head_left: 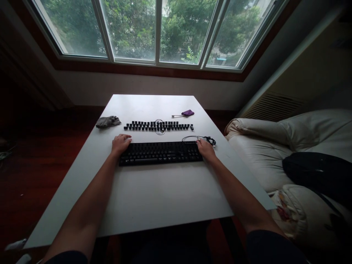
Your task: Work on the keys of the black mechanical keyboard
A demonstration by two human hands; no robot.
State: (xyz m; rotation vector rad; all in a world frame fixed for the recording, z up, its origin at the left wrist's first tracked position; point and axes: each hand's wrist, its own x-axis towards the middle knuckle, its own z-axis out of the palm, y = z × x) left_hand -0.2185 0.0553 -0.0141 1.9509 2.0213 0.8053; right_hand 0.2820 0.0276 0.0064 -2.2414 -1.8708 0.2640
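The black computer keyboard (162, 153) lay on the white table (165, 194), below two loose rows of black keycaps (147, 127). The left hand (121, 144) had its fingers curled at the keyboard's left end, and the right hand (206, 149) had closed on the right end beside the coiled cable (211, 141). The keycaps were off and set out in rows, apparently none refitted among them; whether the keyboard had gaps was too dark to tell.

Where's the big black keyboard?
In the head view, the keyboard is mid-picture on the white table, left hand at its left end, right hand at its right, with rows of black keycaps beyond it.
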